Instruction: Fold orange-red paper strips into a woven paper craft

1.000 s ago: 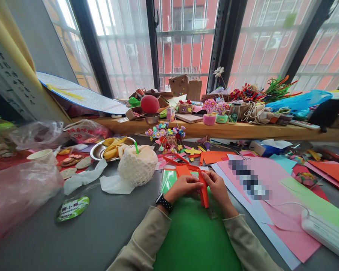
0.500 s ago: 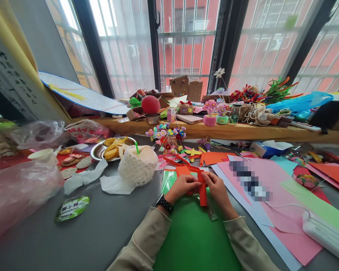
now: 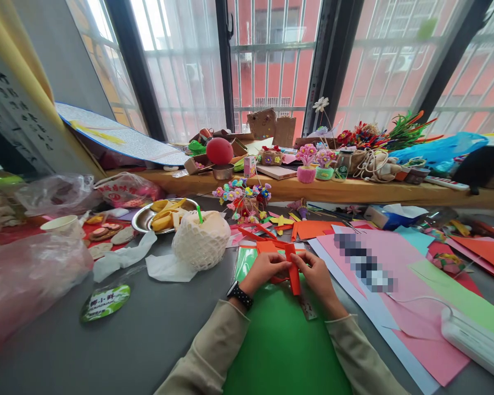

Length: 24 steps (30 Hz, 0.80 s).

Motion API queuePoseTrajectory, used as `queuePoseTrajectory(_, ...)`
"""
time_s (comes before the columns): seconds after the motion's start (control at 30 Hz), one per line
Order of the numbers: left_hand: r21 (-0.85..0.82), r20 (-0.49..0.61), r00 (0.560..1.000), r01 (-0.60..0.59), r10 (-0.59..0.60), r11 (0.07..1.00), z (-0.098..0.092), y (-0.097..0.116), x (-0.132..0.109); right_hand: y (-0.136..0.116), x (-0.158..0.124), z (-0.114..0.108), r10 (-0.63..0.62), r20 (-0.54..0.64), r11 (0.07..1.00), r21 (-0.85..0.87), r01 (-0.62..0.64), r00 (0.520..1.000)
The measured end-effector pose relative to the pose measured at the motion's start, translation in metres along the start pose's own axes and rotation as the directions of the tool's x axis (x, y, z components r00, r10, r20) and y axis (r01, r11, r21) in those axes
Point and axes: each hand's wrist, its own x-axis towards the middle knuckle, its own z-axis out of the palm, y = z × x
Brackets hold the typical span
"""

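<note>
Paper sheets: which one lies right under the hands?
The green sheet, under the left hand and right hand pinching orange paper; the pink sheet lies further right.

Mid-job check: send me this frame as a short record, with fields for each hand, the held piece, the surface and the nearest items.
Left hand: pinches the orange folded paper piece
Right hand: pinches the same piece from its other side
Under hands: green paper sheet on grey table
To the left: white foam-netted round fruit
To the right: pink paper sheet
</note>
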Motion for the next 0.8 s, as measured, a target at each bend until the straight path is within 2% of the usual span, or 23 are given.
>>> queuePoseTrajectory(0.13, 0.001, -0.032, 0.999, 0.017, -0.017, 1.000, 0.002, 0.005, -0.002, 0.001, 0.000, 0.001, 0.011, -0.004, 1.000, -0.011, -0.011, 1.000)
queuePoseTrajectory(0.33, 0.013, -0.083, 0.996, -0.028, 0.029, 1.000, 0.003, 0.011, -0.005, 0.002, -0.001, 0.001, 0.025, 0.027, 1.000, 0.012, -0.025, 0.999)
queuePoseTrajectory(0.53, -0.010, -0.247, 0.965, -0.099, 0.093, 0.995, 0.001, 0.013, -0.005, -0.003, -0.001, 0.002, 0.056, 0.076, 0.992, 0.105, -0.064, 0.996)
queuePoseTrajectory(0.8, -0.035, -0.247, 0.964, -0.109, 0.097, 0.993, 0.001, 0.012, -0.005, 0.003, -0.001, 0.004, 0.048, 0.068, 0.998, 0.036, -0.050, 0.997)
